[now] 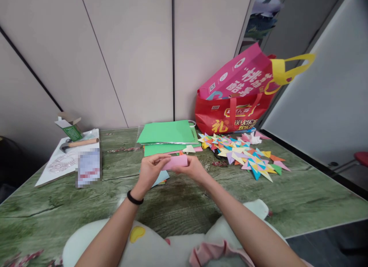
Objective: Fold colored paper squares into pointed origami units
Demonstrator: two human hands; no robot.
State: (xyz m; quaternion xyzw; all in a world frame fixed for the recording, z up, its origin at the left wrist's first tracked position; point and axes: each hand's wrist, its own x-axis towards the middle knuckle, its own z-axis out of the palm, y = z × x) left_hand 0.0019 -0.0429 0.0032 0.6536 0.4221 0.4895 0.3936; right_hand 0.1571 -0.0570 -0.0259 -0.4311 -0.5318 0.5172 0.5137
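Note:
A folded pink paper (176, 162) is held up above the table, between my two hands. My left hand (151, 170) pinches its left end between thumb and fingers. At the right end, my right hand (196, 169) grips the paper the same way. Just below my left hand, a small stack of coloured paper with light blue on top (161, 177) lies on the table. Behind my hands are green paper sheets (168, 132) in a clear sleeve. To the right spreads a pile of folded, pointed paper pieces (244, 154) in many colours.
A red bag (211, 111) holding a pink package (238, 73) stands at the back right, against the wall. On the left, a hammer (83, 143) and a small green box (71, 131) rest on a white board (53, 175). The wooden-patterned table (313, 198) extends right.

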